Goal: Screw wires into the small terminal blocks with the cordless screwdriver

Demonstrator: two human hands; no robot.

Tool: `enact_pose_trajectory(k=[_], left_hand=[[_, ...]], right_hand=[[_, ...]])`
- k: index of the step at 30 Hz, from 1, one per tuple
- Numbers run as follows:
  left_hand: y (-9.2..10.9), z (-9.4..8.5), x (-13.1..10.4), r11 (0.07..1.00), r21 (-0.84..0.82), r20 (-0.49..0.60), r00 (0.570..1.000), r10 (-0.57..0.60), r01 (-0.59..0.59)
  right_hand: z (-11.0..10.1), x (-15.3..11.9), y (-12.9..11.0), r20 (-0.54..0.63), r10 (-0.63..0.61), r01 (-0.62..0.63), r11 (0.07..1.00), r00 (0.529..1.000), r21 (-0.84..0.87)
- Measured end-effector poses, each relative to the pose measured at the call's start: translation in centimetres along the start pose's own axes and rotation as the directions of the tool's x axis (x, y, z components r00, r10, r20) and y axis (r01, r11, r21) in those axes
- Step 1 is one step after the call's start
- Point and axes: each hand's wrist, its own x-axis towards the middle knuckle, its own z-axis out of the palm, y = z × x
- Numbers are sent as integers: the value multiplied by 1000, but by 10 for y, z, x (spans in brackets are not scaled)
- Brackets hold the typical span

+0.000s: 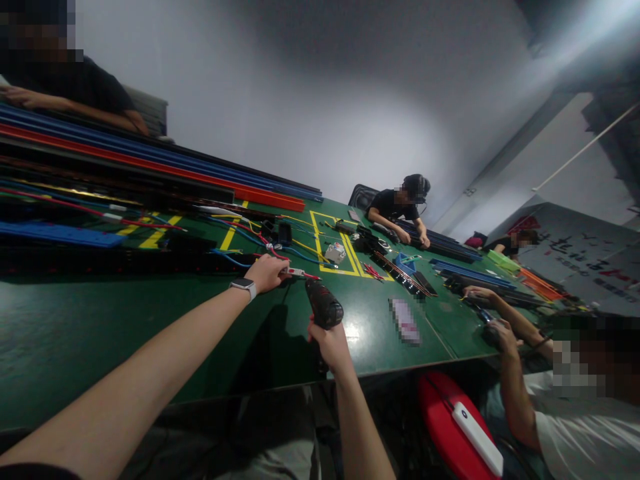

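My right hand (331,343) is wrapped round the grip of a black cordless drill (324,305), which points away from me over the table. Just left of the drill's front end, my left hand (269,272), with a watch on its wrist, is closed on a small white-and-red part (300,273). Its exact kind is too small to tell. Beyond the left hand run blue, red and yellow wires (253,235). A long black strip (115,263) lies to the left of that hand. A pale block-like part (335,253) rests just beyond the drill.
Long blue and orange-red rails (270,195) line the table's far left side. The green table (200,327) carries yellow tape outlines. A blurred phone-like object (405,321) lies right of the drill. Co-workers sit opposite and at right, where one person's hands (500,333) hold a tool.
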Motion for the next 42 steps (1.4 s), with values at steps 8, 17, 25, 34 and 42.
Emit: enact_pose_trajectory(k=[8, 17, 25, 34, 42], left_hand=[[-2, 2, 1, 1000, 2, -9, 1000, -1, 1], [-3, 4, 0, 1000, 16, -23, 1000, 21, -20], [-3, 5, 0, 999, 24, -36, 999, 24, -23], [0, 1, 0, 1000, 13, -32, 999, 19, -19], [2, 0, 0, 999, 27, -35, 999, 19, -18]], right_hand=[[0, 2, 4, 0, -23, 23, 1000, 1000, 7], [-2, 2, 4, 8, -21, 21, 1000, 1000, 20], [-1, 1, 3, 3, -43, 43, 999, 999, 6], [-2, 3, 5, 5, -48, 48, 999, 999, -8], [-2, 6, 8, 9, -19, 19, 1000, 1000, 1]])
